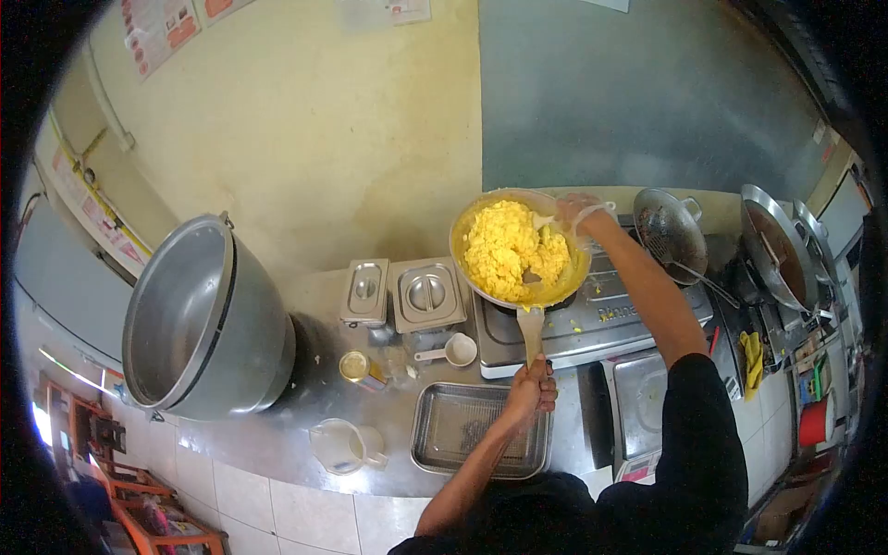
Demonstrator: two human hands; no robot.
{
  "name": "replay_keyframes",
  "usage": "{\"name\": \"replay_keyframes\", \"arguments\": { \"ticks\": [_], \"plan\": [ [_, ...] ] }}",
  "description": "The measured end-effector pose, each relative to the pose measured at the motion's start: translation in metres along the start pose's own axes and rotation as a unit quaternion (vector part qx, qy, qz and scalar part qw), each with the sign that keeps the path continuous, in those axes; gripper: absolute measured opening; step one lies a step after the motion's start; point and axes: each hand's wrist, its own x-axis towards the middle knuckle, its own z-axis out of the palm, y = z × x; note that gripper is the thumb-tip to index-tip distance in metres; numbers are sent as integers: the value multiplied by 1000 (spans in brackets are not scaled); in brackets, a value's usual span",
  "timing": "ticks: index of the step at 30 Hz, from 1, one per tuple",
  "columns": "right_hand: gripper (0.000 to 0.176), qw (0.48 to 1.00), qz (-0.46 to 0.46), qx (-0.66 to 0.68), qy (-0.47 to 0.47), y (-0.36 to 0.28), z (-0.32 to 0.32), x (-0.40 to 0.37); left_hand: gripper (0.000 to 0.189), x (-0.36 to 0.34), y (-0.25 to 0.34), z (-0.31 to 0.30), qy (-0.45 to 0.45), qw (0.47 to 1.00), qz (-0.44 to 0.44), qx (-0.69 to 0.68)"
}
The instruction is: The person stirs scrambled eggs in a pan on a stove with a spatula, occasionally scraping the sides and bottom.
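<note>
The pan (577, 281) sits over the left part of the stove (622, 298), heaped with soft yellow food (504, 245) that also smears its rim. The left hand (527, 396) is on the near side of the pan, its fingers closed round a wooden handle (533, 335) that meets the near rim; whether this belongs to the pan or to a tool lying against it, I cannot tell. The right hand (581, 211) is at the far right edge of the pan, beside a pale tool (541, 221) that reaches into the food; blur hides whether its fingers grip the tool or the rim.

Two lidded steel containers (429, 298) stand left of the pan, with a small white cup (461, 350) nearer the person. A tray (418, 444) lies below the pan on the worktop (393, 425), and a wok (668, 227) stands to the pan's right.

Loaded like this, the pan is probably heavy and pulls toward its far side, so one firm hold on a handle plus a steadying second hand would suit it. The metal is stiff and may be hot; the smeared rim looks slippery. The food seems moist, clumpy and easily broken, better scooped than pinched.
</note>
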Motion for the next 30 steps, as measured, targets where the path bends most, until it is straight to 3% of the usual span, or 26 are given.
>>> {"name": "replay_keyframes", "arguments": {
  "ticks": [5,8,11,14,17,19,21,23,25,30],
  "plan": [
    [34,996,-83,25,31,-5,18,12,37,0,0,-1,-5,1000,-3,-14],
    [27,990,-129,-49,10,-13,0,-10,35,-7,5,3,3,1000,-9,-10],
    [24,971,-208,-45,108,5,-4,-27,34,-5,3,-1,12,1000,-16,-18],
    [20,976,-170,-38,127,-1,-48,-69,34,-6,4,-2,5,1000,-8,-26],
    [16,948,-254,-142,127,-6,-58,-103,34,-6,5,-3,7,1000,-16,-23],
    [15,945,-280,-163,41,-33,-65,-120,33,-4,2,-7,-9,1000,-10,-29],
    [15,927,-351,-98,88,-46,-21,-116,33,-2,2,-6,-14,1000,-7,-27],
    [16,975,-222,-16,18,-82,-22,-114,32,-6,3,-1,-4,1000,-7,-16],
    [19,978,-196,14,74,-101,-1,-98,32,-7,2,1,8,1000,3,-6],
    [15,982,-138,-72,104,-135,7,-46,34,-5,-2,3,32,999,28,-4]
  ]
}}
